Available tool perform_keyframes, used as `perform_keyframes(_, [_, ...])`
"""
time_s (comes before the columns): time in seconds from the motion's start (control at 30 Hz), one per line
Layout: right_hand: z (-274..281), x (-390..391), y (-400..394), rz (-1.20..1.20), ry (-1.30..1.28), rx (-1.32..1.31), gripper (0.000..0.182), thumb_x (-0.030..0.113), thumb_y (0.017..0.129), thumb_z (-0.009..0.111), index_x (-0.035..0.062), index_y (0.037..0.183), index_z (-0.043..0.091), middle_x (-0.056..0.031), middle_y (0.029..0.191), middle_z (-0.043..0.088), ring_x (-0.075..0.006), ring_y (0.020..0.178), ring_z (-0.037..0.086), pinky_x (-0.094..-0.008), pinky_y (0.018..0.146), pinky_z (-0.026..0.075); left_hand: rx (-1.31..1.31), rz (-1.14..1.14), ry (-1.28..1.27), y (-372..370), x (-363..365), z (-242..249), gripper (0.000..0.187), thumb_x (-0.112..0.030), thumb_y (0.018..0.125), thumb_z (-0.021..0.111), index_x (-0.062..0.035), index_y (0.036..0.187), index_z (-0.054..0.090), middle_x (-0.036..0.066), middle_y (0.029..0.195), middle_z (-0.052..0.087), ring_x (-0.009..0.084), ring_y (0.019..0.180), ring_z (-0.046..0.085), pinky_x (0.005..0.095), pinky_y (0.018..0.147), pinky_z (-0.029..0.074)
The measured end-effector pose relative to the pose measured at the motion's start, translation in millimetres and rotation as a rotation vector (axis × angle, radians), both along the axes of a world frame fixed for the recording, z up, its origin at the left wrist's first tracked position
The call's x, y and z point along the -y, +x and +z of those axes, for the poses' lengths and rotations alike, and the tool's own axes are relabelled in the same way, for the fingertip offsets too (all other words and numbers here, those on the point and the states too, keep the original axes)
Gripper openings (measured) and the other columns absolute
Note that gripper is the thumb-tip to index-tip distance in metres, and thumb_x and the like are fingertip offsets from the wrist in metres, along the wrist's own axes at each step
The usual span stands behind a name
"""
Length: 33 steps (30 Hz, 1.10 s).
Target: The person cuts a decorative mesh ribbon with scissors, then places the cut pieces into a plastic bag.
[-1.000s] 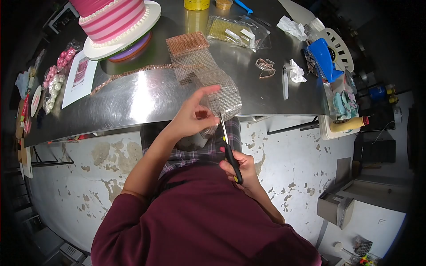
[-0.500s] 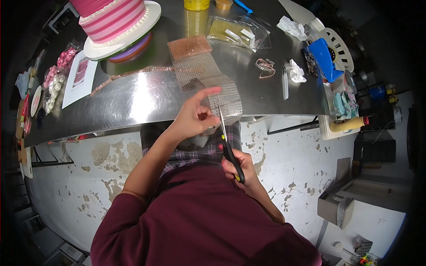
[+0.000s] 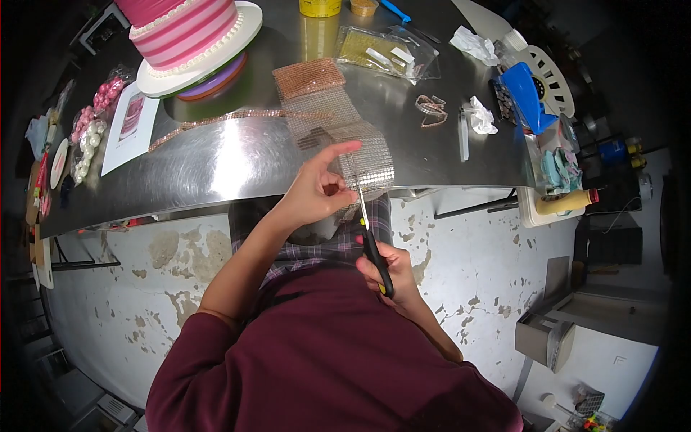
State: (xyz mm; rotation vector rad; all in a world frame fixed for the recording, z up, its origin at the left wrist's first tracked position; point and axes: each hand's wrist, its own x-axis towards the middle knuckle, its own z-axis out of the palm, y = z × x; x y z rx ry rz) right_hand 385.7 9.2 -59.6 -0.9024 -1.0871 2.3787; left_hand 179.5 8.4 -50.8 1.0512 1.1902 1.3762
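A wide rhinestone mesh ribbon curls over the table's front edge, silvery on this side. My left hand pinches its near edge between thumb and a finger, with the index finger stretched along it. In my right hand are black-and-yellow scissors, blades pointing away from me and into the mesh near my left thumb. How far apart the blades are is hard to see. The ribbon's far end shows a rose-gold face. A narrow rose-gold rhinestone strip lies across the table to the left.
A pink striped cake stands on a white board at the back left, beside a printed picture. On the metal table are a plastic packet, a small rhinestone loop, crumpled tissue and a blue scoop-like container.
The scissors and my right hand have shifted very slightly. The mesh has tilted a little, with a bright row now glinting near its bend. My left hand keeps its pinch.
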Motion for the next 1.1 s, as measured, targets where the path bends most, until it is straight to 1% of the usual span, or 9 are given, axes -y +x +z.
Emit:
perform_keyframes(0.2, [-2.2,-0.8,0.8,-0.004,-0.045,0.002,0.038,0.004,0.076,0.067,0.0031,0.111,0.054,0.0073,0.06,0.042,-0.0003,0.041,0.028,-0.018,0.036,0.019,0.009,-0.009,0.002,0.4,0.3,3.4,0.069,0.007,0.07,0.061,-0.0086,0.13,0.032,-0.003,0.057,0.05,0.001,0.051,0.043,0.0161,0.048,0.033])
perform_keyframes(0.3, [-2.8,-0.9,-0.4,-0.018,-0.051,-0.001,0.038,0.003,0.076,0.066,0.0029,0.111,0.054,0.0072,0.061,0.043,-0.0003,0.041,0.028,-0.0182,0.036,0.019,-0.024,-0.038,0.006,2.5,1.6,2.0,0.072,0.007,0.069,0.061,-0.0085,0.131,0.029,-0.002,0.056,0.05,0.0024,0.051,0.044,0.0169,0.048,0.034])
perform_keyframes(0.5, [-3.2,-0.3,-1.7,-0.015,-0.017,0.01,0.037,0.004,0.076,0.067,0.0032,0.111,0.055,0.0073,0.06,0.042,-0.0004,0.041,0.028,-0.0184,0.035,0.018,0.024,-0.044,0.039,2.1,0.5,-0.8,0.076,0.008,0.067,0.061,-0.0083,0.132,0.025,0.0,0.057,0.052,0.0044,0.053,0.05,0.0176,0.051,0.037])
perform_keyframes(0.6, [-3.9,-0.7,-0.9,-0.011,-0.027,0.018,0.037,0.004,0.075,0.067,0.0038,0.11,0.055,0.0075,0.059,0.042,-0.0006,0.04,0.028,-0.0183,0.035,0.019,0.027,-0.049,0.026,0.7,0.4,-1.2,0.075,0.008,0.067,0.061,-0.0082,0.132,0.026,0.0,0.06,0.053,0.0049,0.056,0.051,0.0176,0.052,0.038])
perform_keyframes(0.67, [-3.9,-0.9,-0.6,-0.009,-0.034,0.044,0.037,0.005,0.075,0.067,0.0041,0.11,0.056,0.0077,0.058,0.042,-0.0006,0.04,0.028,-0.018,0.035,0.019,-0.019,-0.031,0.053,0.5,-0.7,-3.9,0.072,0.007,0.068,0.061,-0.0083,0.131,0.028,-0.001,0.06,0.053,0.0047,0.056,0.051,0.0173,0.053,0.038])
perform_keyframes(0.8, [-2.6,-1.1,-0.4,0.002,-0.008,0.071,0.038,0.006,0.075,0.068,0.0038,0.111,0.055,0.0079,0.057,0.041,-0.0004,0.041,0.029,-0.0175,0.036,0.019,0.039,0.008,-0.016,-4.9,-1.9,3.9,0.066,0.006,0.071,0.06,-0.0083,0.129,0.032,-0.002,0.06,0.051,0.0039,0.056,0.05,0.0166,0.054,0.037])
perform_keyframes(0.9, [-4.4,-0.6,1.1,0.012,-0.006,0.074,0.039,0.006,0.075,0.068,0.0035,0.111,0.054,0.0078,0.058,0.041,-0.0004,0.041,0.029,-0.0175,0.036,0.019,0.075,0.039,0.001,-12.9,-6.9,-0.9,0.065,0.006,0.071,0.06,-0.0034,0.129,0.031,0.008,0.113,0.052,0.0033,0.064,0.052,0.0158,0.059,0.04])
perform_keyframes(1.0, [-4.9,-0.6,0.8,0.011,-0.017,0.059,0.04,0.006,0.075,0.068,0.0032,0.112,0.054,0.0075,0.059,0.042,-0.0004,0.041,0.029,-0.0179,0.036,0.019,0.014,0.031,-0.012,-15.4,-6.3,-6.3,0.064,0.005,0.072,0.06,-0.003,0.129,0.031,0.006,0.097,0.058,0.0028,0.061,0.051,0.0157,0.058,0.04])
perform_keyframes(1.1, [-4.9,-0.9,-0.3,0.0,-0.038,0.025,0.039,0.005,0.076,0.067,0.0031,0.112,0.054,0.0072,0.06,0.042,-0.0004,0.042,0.029,-0.0183,0.036,0.019,0.011,-0.01,-0.05,-10.9,-1.3,-4.7,0.065,0.006,0.072,0.06,-0.0026,0.129,0.031,0.004,0.095,0.057,0.0032,0.062,0.052,0.0158,0.058,0.04])
